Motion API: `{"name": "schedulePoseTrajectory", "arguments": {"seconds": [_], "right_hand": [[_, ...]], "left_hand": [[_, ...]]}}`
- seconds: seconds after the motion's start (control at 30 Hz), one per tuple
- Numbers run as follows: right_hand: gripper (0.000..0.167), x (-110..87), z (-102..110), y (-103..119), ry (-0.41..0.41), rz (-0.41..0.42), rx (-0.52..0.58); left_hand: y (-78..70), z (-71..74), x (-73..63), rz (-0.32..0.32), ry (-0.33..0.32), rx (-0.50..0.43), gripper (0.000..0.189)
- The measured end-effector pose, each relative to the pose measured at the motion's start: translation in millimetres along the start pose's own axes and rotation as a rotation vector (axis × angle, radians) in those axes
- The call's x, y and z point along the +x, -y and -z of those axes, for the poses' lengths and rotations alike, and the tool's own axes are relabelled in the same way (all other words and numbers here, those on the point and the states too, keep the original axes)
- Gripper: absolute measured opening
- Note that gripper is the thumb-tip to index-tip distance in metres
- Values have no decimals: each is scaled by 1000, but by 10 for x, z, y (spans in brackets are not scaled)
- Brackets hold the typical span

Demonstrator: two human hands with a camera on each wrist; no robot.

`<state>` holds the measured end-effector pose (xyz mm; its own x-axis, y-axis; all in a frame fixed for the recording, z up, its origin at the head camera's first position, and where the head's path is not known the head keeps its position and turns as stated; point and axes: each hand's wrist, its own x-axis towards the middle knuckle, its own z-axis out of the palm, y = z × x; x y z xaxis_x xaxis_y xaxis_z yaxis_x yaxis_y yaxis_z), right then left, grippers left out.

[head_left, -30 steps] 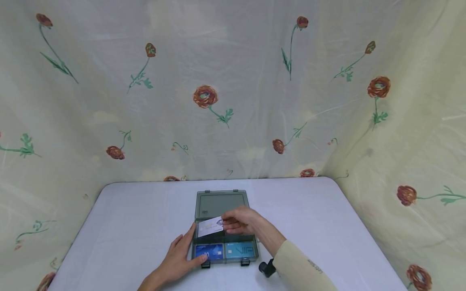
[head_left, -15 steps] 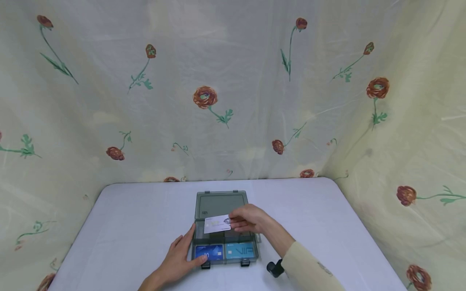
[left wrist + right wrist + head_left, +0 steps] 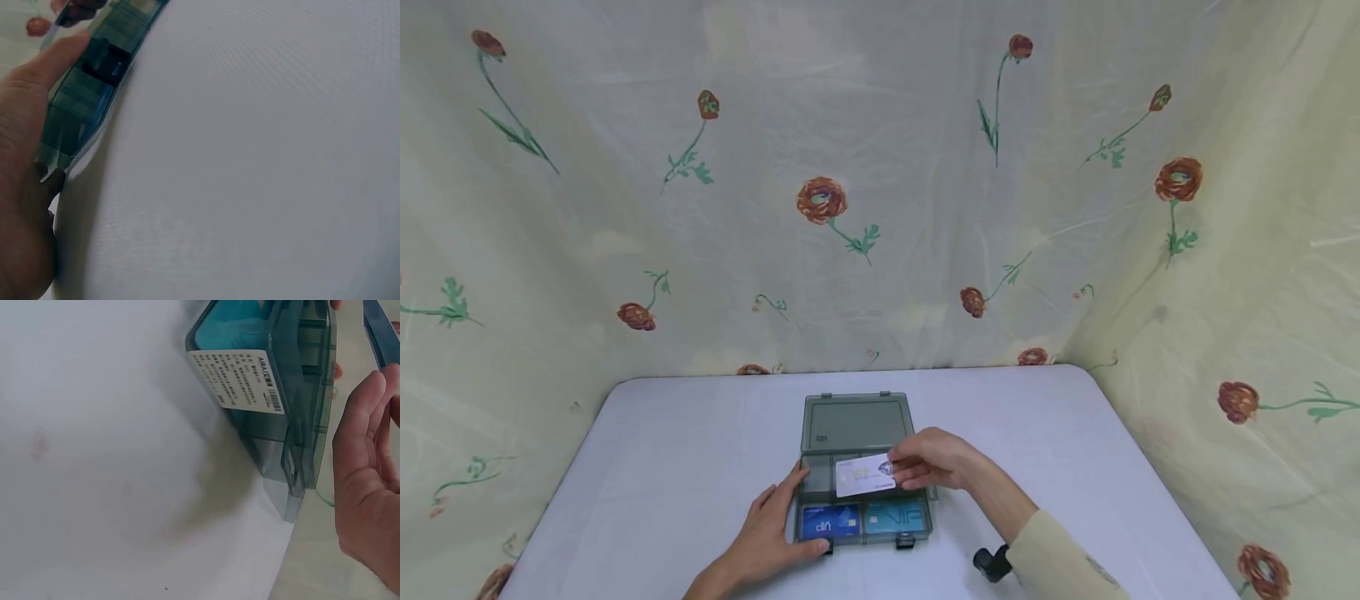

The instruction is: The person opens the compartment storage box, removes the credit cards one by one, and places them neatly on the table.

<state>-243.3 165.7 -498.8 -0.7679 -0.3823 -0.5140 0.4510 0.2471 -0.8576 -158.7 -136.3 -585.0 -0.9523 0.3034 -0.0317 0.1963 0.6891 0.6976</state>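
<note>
A translucent grey-green plastic card box [image 3: 817, 477] stands with its lid [image 3: 857, 423] folded back. Its front compartments hold a dark blue VIP card [image 3: 829, 522] and a lighter teal card [image 3: 893, 517]. Above the back compartments, a white bank card [image 3: 859, 477] is pinched at its right end by my right hand [image 3: 936, 458]. In the right wrist view the card [image 3: 380, 334] shows as a dark blue sheet at the fingertips. My left hand [image 3: 762, 529] rests against the box's left front corner, thumb at the front latch [image 3: 107, 61], fingers along the left wall.
A white cloth-covered table [image 3: 700, 450] surrounds the box. A printed white label [image 3: 240, 380] is stuck on the box's outer wall. A black wrist camera [image 3: 991, 565] sits by the right sleeve [image 3: 1060, 554]. Flowered curtain [image 3: 917, 250] hangs behind and at the sides.
My right hand has carried the white card rightward, uncovering the back left compartment. The left hand stays at the box corner; its thumb has slid off the front rim, so more of the blue card shows.
</note>
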Motion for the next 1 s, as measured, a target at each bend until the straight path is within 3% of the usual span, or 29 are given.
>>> {"name": "schedulePoseTrajectory", "arguments": {"seconds": [0.23, 1.0], "right_hand": [[29, -112, 66, -79, 106, -12, -9], [16, -377, 259, -458, 455, -56, -31]], "left_hand": [[0, -1, -21, -30, -19, -9, 109], [2, 10, -1, -25, -3, -51, 110]]}}
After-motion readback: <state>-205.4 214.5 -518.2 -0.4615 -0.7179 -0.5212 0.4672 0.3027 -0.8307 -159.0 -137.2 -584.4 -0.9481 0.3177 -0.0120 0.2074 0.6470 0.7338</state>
